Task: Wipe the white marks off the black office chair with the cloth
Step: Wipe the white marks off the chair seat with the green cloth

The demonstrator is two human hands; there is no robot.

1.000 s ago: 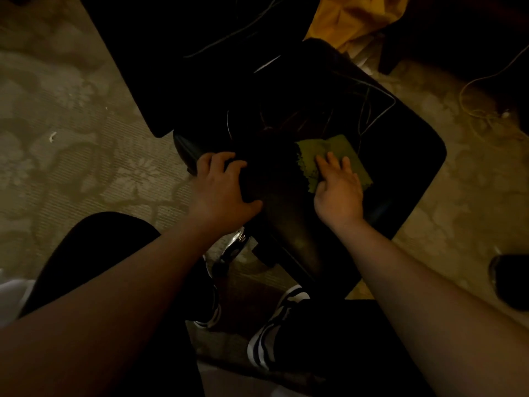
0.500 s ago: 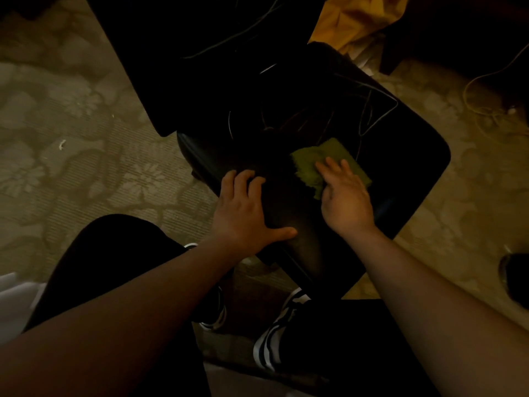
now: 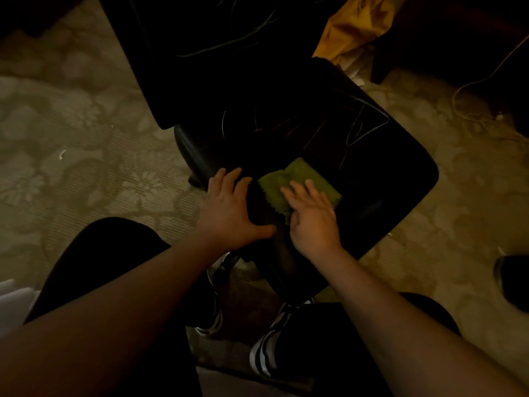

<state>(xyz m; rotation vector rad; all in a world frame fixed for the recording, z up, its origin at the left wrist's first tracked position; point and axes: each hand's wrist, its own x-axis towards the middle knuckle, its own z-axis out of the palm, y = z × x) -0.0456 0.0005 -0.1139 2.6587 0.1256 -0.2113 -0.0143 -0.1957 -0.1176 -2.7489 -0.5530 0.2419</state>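
Your right hand [image 3: 313, 222] pressed the soft, limp cloth [image 3: 294, 181] flat with fingers [image 3: 297, 193] splayed, left hand [image 3: 229, 210] spread flat too, bracing the chair [image 3: 386, 173]; it probably bunched unless pinned under the palm

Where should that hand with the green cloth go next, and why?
Probably push the cloth forward, away from the body, toward the back of the seat. The right hand presses it flat near the seat's front, while thin white marks show just beyond it. The left hand is spread flat on the seat edge and looks to be steadying the chair.
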